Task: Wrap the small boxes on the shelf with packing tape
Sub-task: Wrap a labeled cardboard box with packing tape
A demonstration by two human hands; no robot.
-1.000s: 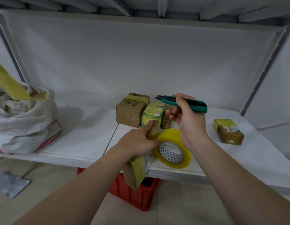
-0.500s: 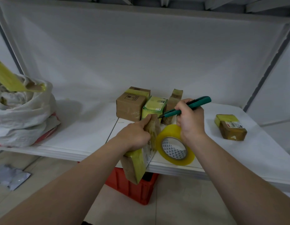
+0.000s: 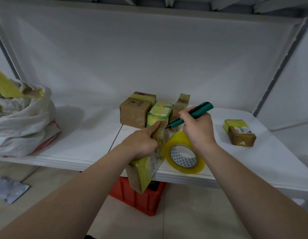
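My left hand (image 3: 142, 141) grips a long brown box (image 3: 143, 171) wrapped in yellow tape, tilted over the front edge of the white shelf (image 3: 84, 144), thumb pressed on its top face. My right hand (image 3: 199, 129) holds a green utility knife (image 3: 193, 112), its tip pointing at the tape on the box just beside my thumb. A roll of yellow packing tape (image 3: 184, 153) hangs against the box below my right hand. Behind stand a brown box (image 3: 134, 112), a green-labelled box (image 3: 161, 112) and a narrow taped box (image 3: 180, 104).
A small taped box (image 3: 240, 135) lies on the shelf to the right. A white sack (image 3: 20, 118) with a yellow-taped package sticking out fills the left end. A red crate (image 3: 141, 197) sits on the floor under the shelf.
My right hand turned the knife from pointing left above the boxes to pointing down-left, and brought its tip to the tape on the held box. The left hand kept its grip.
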